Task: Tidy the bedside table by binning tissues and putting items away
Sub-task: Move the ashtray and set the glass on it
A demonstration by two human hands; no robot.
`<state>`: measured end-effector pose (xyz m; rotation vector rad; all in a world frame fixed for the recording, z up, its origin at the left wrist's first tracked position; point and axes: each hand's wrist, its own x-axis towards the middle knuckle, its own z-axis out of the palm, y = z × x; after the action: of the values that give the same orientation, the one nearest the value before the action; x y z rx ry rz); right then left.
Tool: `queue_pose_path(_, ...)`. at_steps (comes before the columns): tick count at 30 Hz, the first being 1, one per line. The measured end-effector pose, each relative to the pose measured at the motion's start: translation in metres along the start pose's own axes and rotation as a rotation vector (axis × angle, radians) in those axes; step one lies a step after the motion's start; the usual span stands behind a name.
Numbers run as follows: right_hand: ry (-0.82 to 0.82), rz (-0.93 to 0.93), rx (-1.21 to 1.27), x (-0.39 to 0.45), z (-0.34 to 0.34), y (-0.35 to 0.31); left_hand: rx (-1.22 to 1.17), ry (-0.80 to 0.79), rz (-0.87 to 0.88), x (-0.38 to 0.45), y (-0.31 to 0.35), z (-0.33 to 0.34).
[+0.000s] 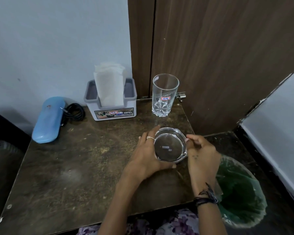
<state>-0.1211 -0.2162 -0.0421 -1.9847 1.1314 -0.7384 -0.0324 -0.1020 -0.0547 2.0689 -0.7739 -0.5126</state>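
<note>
A clear glass jug (170, 145) stands on the dark bedside table (75, 167), seen from above. My left hand (148, 153) curls round its left side, thumb under the near rim. At the jug's right side, by the handle, my right hand (200, 153) has its fingers bent against the glass. Behind the jug stands an empty tall glass (165, 95) with a red-framed label. A grey tissue holder (112, 102) with white tissues upright in it sits at the back. A blue spectacle case (48, 119) lies at the far left.
A coiled black cable (75, 111) lies between the case and the tissue holder. A bin with a green plastic liner (239, 192) stands on the floor at the table's right front corner. A wooden door and a wall close the back.
</note>
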Motion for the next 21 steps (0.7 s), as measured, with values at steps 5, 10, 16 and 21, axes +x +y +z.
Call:
queue_pose_path(5, -0.073, -0.012, 0.061, 0.008, 0.016, -0.004, -0.077, 0.05, -0.009, 0.008, -0.009, -0.019)
queue_pose_path(10, -0.163, -0.027, 0.196, 0.012, 0.029, -0.007, -0.092, 0.052, -0.023, 0.014, -0.029, -0.034)
queue_pose_path(16, -0.293, -0.049, 0.321, 0.029, 0.042, -0.011, -0.179, 0.05, -0.033, 0.014, -0.043, -0.047)
queue_pose_path(21, -0.314, -0.068, 0.393, 0.067, 0.057, -0.024, -0.158, 0.038, -0.016, 0.014, -0.044, -0.049)
